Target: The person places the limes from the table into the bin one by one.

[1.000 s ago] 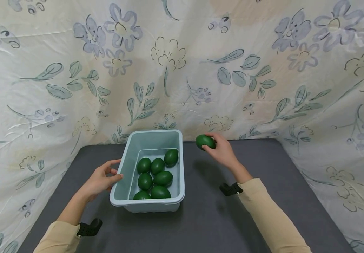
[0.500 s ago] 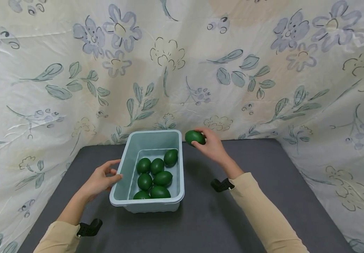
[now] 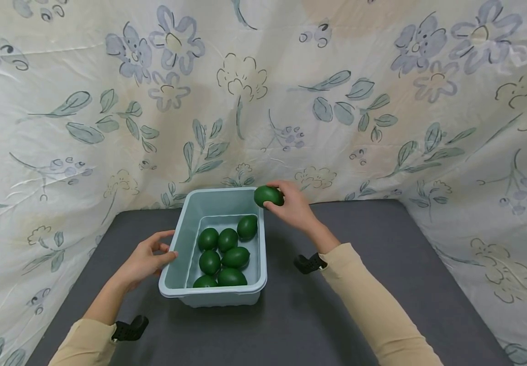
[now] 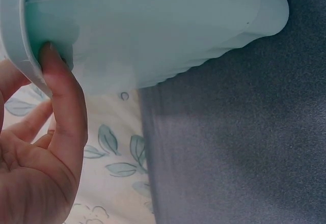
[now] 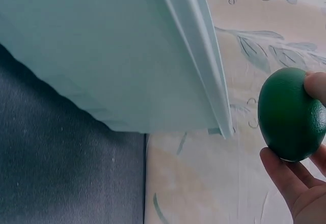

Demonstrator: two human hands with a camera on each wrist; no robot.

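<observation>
My right hand (image 3: 293, 207) holds a green lime (image 3: 269, 196) between thumb and fingers, over the far right corner of a pale blue plastic bin (image 3: 263, 264). In the right wrist view the lime (image 5: 288, 114) shows whole, apart from the bin's rim (image 5: 196, 51). Several more limes (image 3: 236, 258) lie on the bin's floor, most of them towards the near end. My left hand (image 3: 146, 259) grips the bin's left rim; in the left wrist view a finger (image 4: 63, 91) bends over the rim against the wall.
The bin stands on a dark grey table (image 3: 364, 239), left of its middle. A floral cloth (image 3: 263, 101) hangs close behind the table's far edge and along both sides. Each wrist wears a black strap mount (image 3: 310, 263).
My right hand has moved left with the lime, from beside the bin to over its far right corner. The left hand and the bin stay where they were.
</observation>
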